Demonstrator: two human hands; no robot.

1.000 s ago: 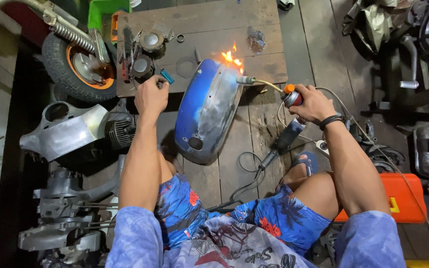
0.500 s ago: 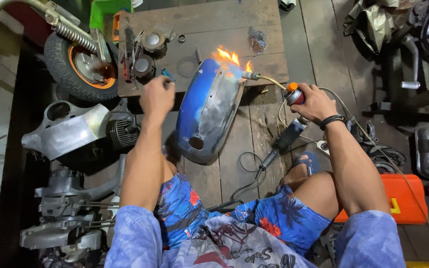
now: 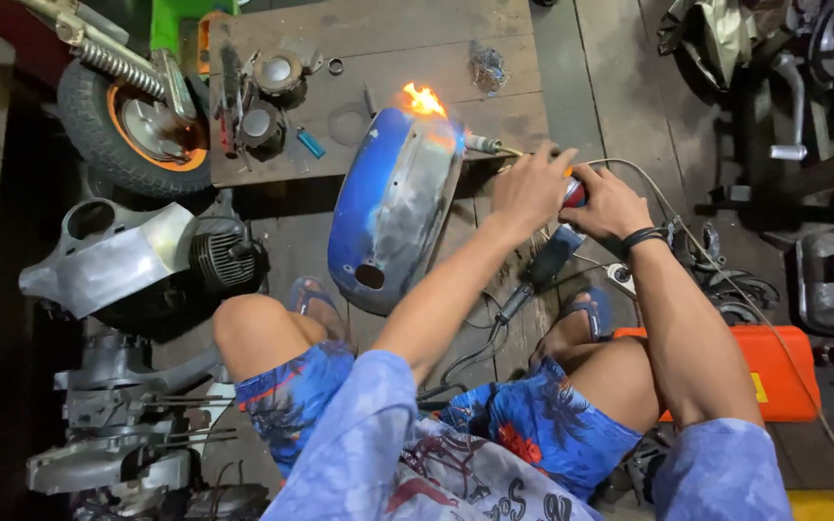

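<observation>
Head view: both hands meet at the torch (image 3: 571,190), right hand (image 3: 608,205) gripping it, left hand (image 3: 530,186) curled over its neck; flame (image 3: 423,98) licks the blue fender (image 3: 388,207) on the floor.

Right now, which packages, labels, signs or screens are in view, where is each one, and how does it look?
Orange case: on the floor by the right knee, boxy, with a small yellow label on its top.
Canister: held between both hands, red and white.
No signs or screens in view.

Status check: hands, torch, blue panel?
Both hands, left hand and right hand, on the torch. Flame burning atop blue panel. Cables underfoot.
</observation>
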